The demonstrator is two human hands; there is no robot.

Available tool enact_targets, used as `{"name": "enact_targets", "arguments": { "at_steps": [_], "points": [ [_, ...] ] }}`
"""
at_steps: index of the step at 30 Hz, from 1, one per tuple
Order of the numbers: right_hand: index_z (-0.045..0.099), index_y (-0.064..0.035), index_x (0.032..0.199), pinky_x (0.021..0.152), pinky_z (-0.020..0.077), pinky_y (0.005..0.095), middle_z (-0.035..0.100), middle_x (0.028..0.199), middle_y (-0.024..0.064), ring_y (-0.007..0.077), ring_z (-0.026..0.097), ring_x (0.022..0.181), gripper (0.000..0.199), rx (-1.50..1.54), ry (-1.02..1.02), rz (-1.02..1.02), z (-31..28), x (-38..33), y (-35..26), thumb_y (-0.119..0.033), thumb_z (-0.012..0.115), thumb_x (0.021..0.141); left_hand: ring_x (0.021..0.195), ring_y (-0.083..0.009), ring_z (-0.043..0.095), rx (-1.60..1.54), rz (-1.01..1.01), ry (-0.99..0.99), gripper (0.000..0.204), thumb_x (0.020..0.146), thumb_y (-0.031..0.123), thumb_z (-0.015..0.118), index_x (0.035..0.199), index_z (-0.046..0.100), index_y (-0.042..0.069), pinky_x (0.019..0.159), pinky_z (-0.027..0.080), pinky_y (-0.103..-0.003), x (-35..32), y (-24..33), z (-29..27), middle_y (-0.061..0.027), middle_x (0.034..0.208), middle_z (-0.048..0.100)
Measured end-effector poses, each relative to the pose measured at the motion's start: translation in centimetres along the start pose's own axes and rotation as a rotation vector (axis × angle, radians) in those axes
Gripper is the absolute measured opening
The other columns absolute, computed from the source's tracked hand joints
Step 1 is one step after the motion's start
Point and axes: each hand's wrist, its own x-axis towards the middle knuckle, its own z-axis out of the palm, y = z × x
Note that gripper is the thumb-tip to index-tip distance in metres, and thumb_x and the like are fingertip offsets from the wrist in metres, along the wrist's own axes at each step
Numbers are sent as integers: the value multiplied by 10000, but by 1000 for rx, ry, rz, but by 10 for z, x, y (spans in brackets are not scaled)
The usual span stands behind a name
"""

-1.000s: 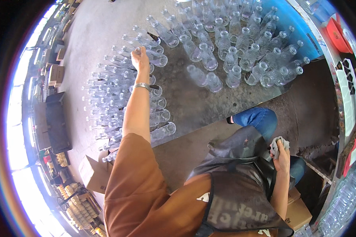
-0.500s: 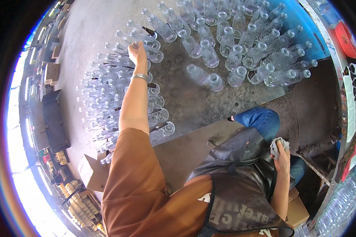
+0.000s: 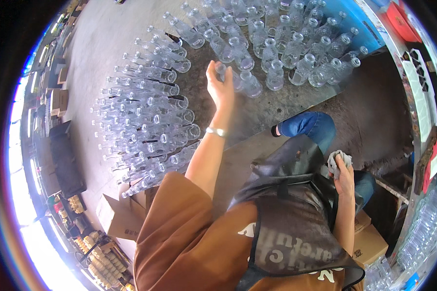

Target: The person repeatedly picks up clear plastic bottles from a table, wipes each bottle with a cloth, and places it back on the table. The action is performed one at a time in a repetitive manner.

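Near the front of the dark tabletop (image 3: pixel 272 109), my left hand (image 3: pixel 221 92) is at a clear glass bottle (image 3: pixel 235 81). Its thumb and fingers are round the bottle's neck, and the bottle stands upright. Another clear bottle (image 3: pixel 251 86) is just to its right. Low on the right, over my lap, my right hand (image 3: pixel 344 180) is closed on a crumpled grey cloth (image 3: pixel 338 164). Several more glass bottles (image 3: pixel 275 77) stand behind, at the far right of the table. On the left, many bottles (image 3: pixel 165 119) are packed in close rows.
A blue crate (image 3: pixel 359 29) is at the far right, beside a red basin (image 3: pixel 402 22). Clear glassware (image 3: pixel 422 237) is heaped at the lower right. Cardboard boxes stand at the lower left (image 3: pixel 119 218) and by my right forearm (image 3: pixel 369 245). My knee (image 3: pixel 308 128) is close to the table edge.
My left hand has left the packed rows and moved right to the neck of a standing bottle. My right hand still holds the cloth. The whole view has shifted slightly.
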Motion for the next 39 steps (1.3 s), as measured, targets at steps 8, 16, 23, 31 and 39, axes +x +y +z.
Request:
{"name": "enact_targets", "arguments": {
  "at_steps": [8, 16, 23, 31, 39],
  "points": [
    [573, -101, 1011, 517, 433, 257, 607, 858, -5, 108, 566, 711, 168, 213, -45, -24, -32, -31, 7, -237, 559, 912, 924, -163, 565, -276, 30, -22, 370, 939, 132, 473, 1273, 404, -10, 898, 416, -296, 2, 67, -82, -108, 1003, 618],
    [561, -65, 1057, 569, 454, 250, 607, 904, 21, 106, 571, 754, 178, 185, -280, -122, 18, -61, -29, -152, 551, 903, 633, -134, 441, -1085, -536, -726, 497, 950, 386, 432, 1237, 438, -20, 717, 456, -342, -60, 161, -95, -3, 715, 428],
    [624, -21, 941, 656, 457, 229, 620, 864, 15, 70, 551, 757, 221, -51, -554, -316, 67, -108, -55, -197, 668, 815, 617, -156, 476, -1262, -751, -1099, 473, 940, 415, 426, 1176, 494, 11, 745, 446, -373, -146, 186, -24, -13, 725, 454],
    [611, 7, 952, 657, 460, 248, 613, 842, 17, 79, 546, 745, 261, -187, -489, -178, 60, -105, -48, -176, 692, 784, 672, -192, 540, -1239, -779, -1133, 445, 938, 440, 417, 1101, 526, 41, 761, 441, -384, -162, 198, -16, 0, 693, 471],
    [607, 3, 925, 652, 456, 249, 613, 825, 6, 78, 536, 733, 319, -375, -473, -319, 59, -110, -50, -235, 728, 751, 650, -183, 533, -1222, -768, -1155, 430, 938, 442, 418, 1059, 529, 44, 756, 457, -384, -164, 200, -12, 1, 670, 436]
  ]
}}
